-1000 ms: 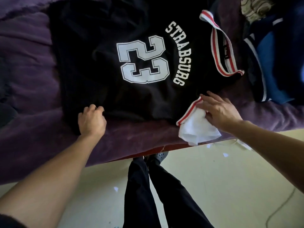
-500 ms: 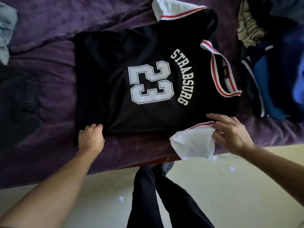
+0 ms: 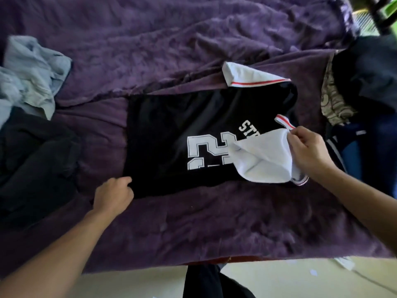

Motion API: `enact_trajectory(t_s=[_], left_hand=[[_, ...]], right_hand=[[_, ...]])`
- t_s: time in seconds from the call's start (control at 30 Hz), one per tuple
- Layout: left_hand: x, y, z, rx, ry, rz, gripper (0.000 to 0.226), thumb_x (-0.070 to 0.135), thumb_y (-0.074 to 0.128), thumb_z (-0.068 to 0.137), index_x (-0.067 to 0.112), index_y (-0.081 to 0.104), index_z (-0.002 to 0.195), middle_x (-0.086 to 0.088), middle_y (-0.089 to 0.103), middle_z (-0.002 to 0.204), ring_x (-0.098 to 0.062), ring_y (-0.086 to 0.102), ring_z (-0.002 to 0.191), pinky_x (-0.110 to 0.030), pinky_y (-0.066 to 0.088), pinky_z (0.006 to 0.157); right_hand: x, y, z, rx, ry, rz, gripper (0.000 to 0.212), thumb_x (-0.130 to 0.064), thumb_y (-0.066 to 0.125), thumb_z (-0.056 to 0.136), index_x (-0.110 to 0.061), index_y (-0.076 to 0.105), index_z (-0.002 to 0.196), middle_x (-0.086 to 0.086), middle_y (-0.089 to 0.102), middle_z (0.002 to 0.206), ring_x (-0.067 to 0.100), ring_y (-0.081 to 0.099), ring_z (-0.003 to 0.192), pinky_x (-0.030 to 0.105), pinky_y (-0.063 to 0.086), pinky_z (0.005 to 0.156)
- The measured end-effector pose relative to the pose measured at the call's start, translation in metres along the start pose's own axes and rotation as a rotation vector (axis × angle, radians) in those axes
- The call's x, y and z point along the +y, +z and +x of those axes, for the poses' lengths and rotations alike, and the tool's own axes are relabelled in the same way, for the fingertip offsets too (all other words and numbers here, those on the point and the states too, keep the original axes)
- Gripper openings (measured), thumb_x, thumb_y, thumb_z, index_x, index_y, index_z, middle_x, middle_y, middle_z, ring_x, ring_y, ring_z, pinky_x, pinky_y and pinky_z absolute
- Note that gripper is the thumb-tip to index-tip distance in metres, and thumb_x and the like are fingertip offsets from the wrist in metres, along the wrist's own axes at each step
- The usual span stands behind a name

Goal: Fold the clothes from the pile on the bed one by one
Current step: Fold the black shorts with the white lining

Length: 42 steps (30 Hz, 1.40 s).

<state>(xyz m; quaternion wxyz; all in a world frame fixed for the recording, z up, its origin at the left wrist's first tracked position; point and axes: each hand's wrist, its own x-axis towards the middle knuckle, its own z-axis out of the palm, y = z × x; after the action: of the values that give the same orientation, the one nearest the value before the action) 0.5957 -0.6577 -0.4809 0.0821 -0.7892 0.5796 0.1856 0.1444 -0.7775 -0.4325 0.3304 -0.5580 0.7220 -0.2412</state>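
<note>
A black jersey (image 3: 171, 117) with a white number and white sleeves lies flat on the purple bedspread (image 3: 193, 222). My left hand (image 3: 112, 195) grips its near bottom corner. My right hand (image 3: 309, 151) pinches the near white sleeve (image 3: 257, 160) and holds it folded over the chest print, covering part of the number and lettering. The far white sleeve (image 3: 247, 76), edged with a red stripe, lies flat on the bedspread beyond the jersey. The red-and-white collar (image 3: 283, 121) shows just above my right hand.
A pale blue garment (image 3: 30, 74) and a dark garment (image 3: 36, 160) lie at the left. The pile of dark, blue and patterned clothes (image 3: 365, 87) sits at the right. The bed's near edge and the pale floor (image 3: 129, 282) are below, with my dark trouser legs.
My right hand has lifted the near white sleeve from the bed's edge and carried it inward over the jersey's chest. The near side of the jersey has folded over; my left hand still holds the corner.
</note>
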Motion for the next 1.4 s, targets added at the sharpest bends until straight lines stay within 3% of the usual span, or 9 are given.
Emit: enact_trajectory(t_s=[0.13,0.23,0.43,0.6,0.8,0.97,1.13,1.23,1.4], left_hand=[[0.008,-0.041,0.077,0.128,0.037,-0.026,0.015,0.013,0.053,0.082,0.013,0.068,0.086,-0.022,0.067,0.083,-0.041,0.06,0.077,-0.036,0.041,0.061],[0.021,-0.065,0.144,0.174,0.038,-0.016,0.017,0.02,0.054,0.082,0.016,0.068,0.092,-0.024,0.067,0.093,-0.044,0.061,0.087,-0.041,0.047,0.069],[0.039,-0.079,0.26,0.165,-0.081,-0.095,0.019,0.023,0.054,0.091,0.022,0.067,0.105,-0.018,0.065,0.11,-0.041,0.059,0.103,-0.043,0.047,0.081],[0.045,-0.056,0.296,0.165,-0.148,-0.145,0.018,0.02,0.053,0.094,0.019,0.065,0.107,-0.021,0.063,0.112,-0.043,0.057,0.106,-0.044,0.046,0.086],[0.053,-0.04,0.311,0.156,-0.299,-0.1,0.026,0.018,0.058,0.087,0.018,0.063,0.112,-0.021,0.06,0.118,-0.041,0.053,0.113,-0.048,0.042,0.095],[0.103,-0.025,0.28,0.343,-0.015,-0.008,0.034,0.012,0.062,0.078,0.014,0.06,0.112,-0.019,0.049,0.123,-0.04,0.042,0.114,-0.051,0.036,0.092],[0.192,0.01,0.239,0.245,0.41,0.011,0.04,0.02,0.063,0.081,0.017,0.061,0.121,-0.016,0.048,0.134,-0.036,0.044,0.123,-0.048,0.037,0.097],[0.223,0.028,0.233,0.04,0.308,-0.047,0.046,0.029,0.057,0.09,0.019,0.049,0.135,-0.013,0.037,0.145,-0.032,0.037,0.131,-0.047,0.037,0.1],[0.241,0.007,0.249,0.093,0.138,-0.24,0.023,0.023,0.055,0.092,0.017,0.063,0.113,-0.009,0.055,0.12,-0.029,0.051,0.11,-0.042,0.042,0.092]], right_hand=[[-0.038,0.008,0.092,-0.012,-0.044,-0.12,0.023,-0.029,0.052,0.087,-0.011,0.06,0.074,0.007,0.059,0.073,0.02,0.05,0.073,0.034,0.04,0.068],[-0.062,0.02,0.16,-0.017,-0.028,-0.199,0.028,-0.029,0.051,0.089,-0.006,0.063,0.08,0.007,0.058,0.073,0.019,0.048,0.075,0.034,0.04,0.067],[-0.068,0.044,0.257,-0.033,0.139,-0.331,0.05,-0.047,0.045,0.092,-0.008,0.066,0.114,0.023,0.062,0.119,0.033,0.057,0.109,0.036,0.042,0.088],[-0.036,0.062,0.234,-0.036,0.198,-0.369,0.061,-0.048,0.076,0.075,-0.016,0.059,0.125,0.013,0.061,0.124,0.031,0.057,0.113,0.039,0.046,0.093],[-0.026,0.046,0.256,0.251,0.151,-0.294,0.044,-0.042,0.064,0.079,-0.015,0.067,0.114,0.011,0.069,0.109,0.019,0.059,0.092,0.038,0.046,0.088],[-0.022,0.03,0.27,0.266,0.201,-0.376,0.047,-0.047,0.055,0.082,-0.023,0.056,0.122,0.006,0.062,0.124,0.031,0.053,0.119,0.042,0.041,0.099],[-0.045,0.048,0.303,0.008,0.122,-0.386,0.068,-0.058,0.068,0.076,-0.016,0.054,0.127,0.007,0.06,0.127,0.03,0.054,0.117,0.037,0.042,0.095],[-0.057,0.066,0.323,-0.049,0.294,-0.148,0.067,-0.051,0.081,0.068,-0.013,0.058,0.118,0.003,0.062,0.104,0.02,0.061,0.093,0.03,0.047,0.076],[-0.058,0.073,0.326,-0.231,0.297,0.012,0.048,-0.025,0.086,0.067,-0.012,0.062,0.106,0.001,0.062,0.088,0.016,0.059,0.074,0.028,0.048,0.07]])
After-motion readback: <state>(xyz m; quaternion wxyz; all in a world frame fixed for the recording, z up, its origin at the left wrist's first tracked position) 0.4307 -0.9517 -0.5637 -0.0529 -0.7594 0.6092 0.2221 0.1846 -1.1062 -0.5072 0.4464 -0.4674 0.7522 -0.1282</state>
